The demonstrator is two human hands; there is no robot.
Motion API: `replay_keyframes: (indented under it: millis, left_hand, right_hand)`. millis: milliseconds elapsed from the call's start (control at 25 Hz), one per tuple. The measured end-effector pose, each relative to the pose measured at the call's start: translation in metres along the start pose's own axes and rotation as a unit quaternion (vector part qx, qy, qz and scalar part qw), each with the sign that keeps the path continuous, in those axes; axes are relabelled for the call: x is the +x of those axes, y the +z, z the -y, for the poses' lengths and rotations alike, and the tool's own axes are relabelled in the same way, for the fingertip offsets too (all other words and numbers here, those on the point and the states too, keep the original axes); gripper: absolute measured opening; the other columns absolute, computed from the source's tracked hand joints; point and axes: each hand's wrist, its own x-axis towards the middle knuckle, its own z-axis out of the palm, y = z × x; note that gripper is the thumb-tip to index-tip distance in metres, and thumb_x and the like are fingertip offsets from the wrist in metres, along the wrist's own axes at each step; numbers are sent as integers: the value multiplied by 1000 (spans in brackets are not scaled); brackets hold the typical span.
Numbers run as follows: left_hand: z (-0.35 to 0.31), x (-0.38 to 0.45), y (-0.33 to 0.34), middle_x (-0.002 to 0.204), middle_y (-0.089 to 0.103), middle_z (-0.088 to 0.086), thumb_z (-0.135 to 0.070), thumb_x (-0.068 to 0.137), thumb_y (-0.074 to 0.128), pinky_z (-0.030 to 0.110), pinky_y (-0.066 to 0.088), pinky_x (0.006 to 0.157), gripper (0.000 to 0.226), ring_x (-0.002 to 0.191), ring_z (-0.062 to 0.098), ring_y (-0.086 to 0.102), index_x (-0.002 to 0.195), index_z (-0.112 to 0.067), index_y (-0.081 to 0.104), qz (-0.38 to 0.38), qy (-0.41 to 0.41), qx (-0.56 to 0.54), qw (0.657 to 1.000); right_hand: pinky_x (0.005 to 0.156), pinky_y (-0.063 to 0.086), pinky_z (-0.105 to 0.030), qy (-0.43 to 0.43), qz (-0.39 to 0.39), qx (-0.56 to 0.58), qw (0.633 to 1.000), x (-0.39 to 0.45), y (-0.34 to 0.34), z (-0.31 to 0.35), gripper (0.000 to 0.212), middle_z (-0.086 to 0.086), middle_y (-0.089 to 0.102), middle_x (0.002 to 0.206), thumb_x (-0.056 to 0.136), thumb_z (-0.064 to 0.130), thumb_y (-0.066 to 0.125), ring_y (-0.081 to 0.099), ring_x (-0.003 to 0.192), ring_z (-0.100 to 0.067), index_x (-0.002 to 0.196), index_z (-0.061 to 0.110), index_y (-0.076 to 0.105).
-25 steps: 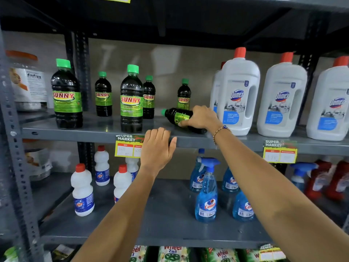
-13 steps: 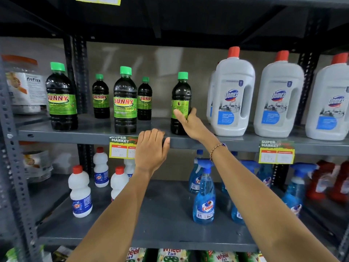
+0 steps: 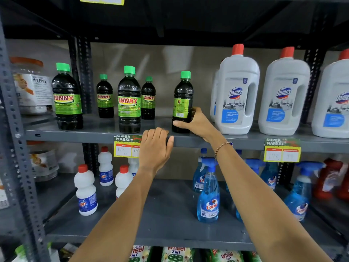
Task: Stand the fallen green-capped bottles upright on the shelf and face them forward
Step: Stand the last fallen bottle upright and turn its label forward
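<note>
A dark green-capped bottle [image 3: 182,99] stands upright near the front of the grey shelf [image 3: 79,134], its back label with a barcode turned towards me. My right hand [image 3: 196,122] grips its lower body from the right. My left hand [image 3: 155,146] rests palm-down over the shelf's front edge, holding nothing. To the left stand several more green-capped bottles, all upright with the SUNNY label forward: two large ones [image 3: 66,99] [image 3: 129,103] in front and two small ones [image 3: 105,97] [image 3: 148,99] behind.
White Domex jugs [image 3: 238,91] [image 3: 284,93] with red caps stand just right of the held bottle. Price tags [image 3: 126,147] hang on the shelf edge. The shelf below carries white bottles [image 3: 85,190] and blue Colin sprays [image 3: 208,193]. A steel upright [image 3: 17,148] rises at left.
The bottle lay on its side under my right hand a second ago; it has been stood upright, and my right hand has closed around its base. My left hand stayed on the shelf edge.
</note>
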Motion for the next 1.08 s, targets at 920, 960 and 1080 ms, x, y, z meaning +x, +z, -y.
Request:
replay_keyframes:
  millis: [920, 960, 1080]
  left_hand:
    - [-1, 0, 0, 86, 60, 8, -34, 97, 38, 35, 36, 78, 35, 76, 28, 52, 92, -8, 60, -18, 6, -3, 1000]
    - [-1, 0, -1, 86, 60, 8, -34, 97, 38, 35, 35, 78, 35, 77, 28, 52, 92, -8, 60, -16, 5, -4, 1000]
    - [-1, 0, -2, 87, 60, 8, -34, 97, 38, 35, 35, 79, 35, 77, 28, 52, 93, -8, 60, -13, 1, -2, 1000]
  right_hand:
    - [86, 43, -27, 20, -28, -24, 999, -3, -1, 4, 87, -3, 53, 123, 71, 26, 81, 53, 105, -15, 135, 7, 26]
    - [85, 42, -26, 11, -47, -42, 998, -5, 0, 3, 87, -1, 53, 121, 69, 31, 83, 52, 102, -13, 133, 7, 29]
    - [84, 42, -26, -12, -77, -70, 994, -6, 4, 3, 89, 2, 51, 116, 67, 43, 83, 51, 102, -13, 132, 9, 31]
